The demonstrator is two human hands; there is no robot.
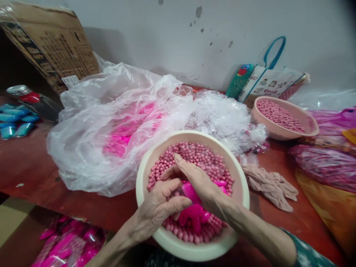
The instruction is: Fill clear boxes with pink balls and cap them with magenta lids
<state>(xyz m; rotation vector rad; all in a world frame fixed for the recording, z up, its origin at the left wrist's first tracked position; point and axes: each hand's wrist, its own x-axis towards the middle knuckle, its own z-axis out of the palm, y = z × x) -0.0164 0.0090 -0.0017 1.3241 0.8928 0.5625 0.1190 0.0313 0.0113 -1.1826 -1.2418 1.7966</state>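
Observation:
My left hand (162,202) is over a cream basin (144,159) full of pink beads (191,152). Its fingers curl, with the thumb reaching right, and a few beads show in the gap between them. Whatever else lies inside that curl is hidden. From the right, my right hand (196,180) crosses over the beads, its fingers stretched out and slanting toward the left hand. Bright pink plastic pieces (194,213) lie on the beads under and beside the right wrist, close to my left thumb.
Behind the basin, a clear plastic bag (83,148) contains bright pink pieces, beside a heap of clear plastic parts (219,115). To the right are a second basin of beads (280,115), a beige glove (269,183) and wrapped packs (325,163). A cardboard box (52,48) stands back left.

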